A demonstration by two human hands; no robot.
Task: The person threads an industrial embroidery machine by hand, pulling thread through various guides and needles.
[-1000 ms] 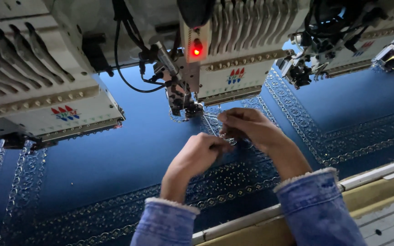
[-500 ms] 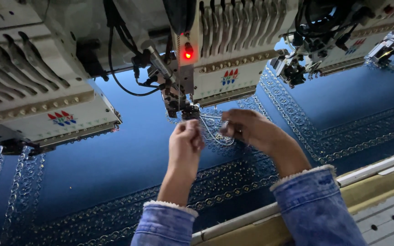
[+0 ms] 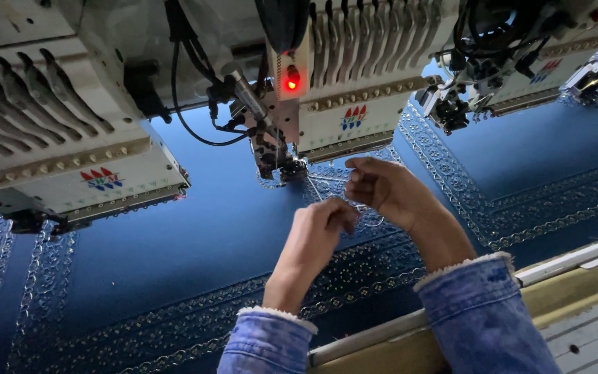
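My left hand (image 3: 321, 227) and my right hand (image 3: 385, 188) are raised over blue fabric (image 3: 195, 242), just below the middle embroidery head (image 3: 344, 121). A thin pale thread (image 3: 315, 188) runs from the needle area (image 3: 291, 170) down to my left fingertips, which pinch it. A second strand of it leads to my right hand, whose fingers are curled and pinched on it. The two hands are close together, fingertips almost touching. Both wrists wear denim sleeves. A red light (image 3: 291, 82) glows on the head.
Another embroidery head (image 3: 84, 173) hangs at the left and one (image 3: 493, 90) at the right. Silver embroidered borders (image 3: 354, 277) run across the fabric. The machine's pale frame rail (image 3: 576, 260) crosses the lower right. Black cables (image 3: 188, 118) loop beside the middle head.
My left hand reached up to the needle half a second ago and has since dropped back down beside the right hand. The right hand has stayed near the same spot.
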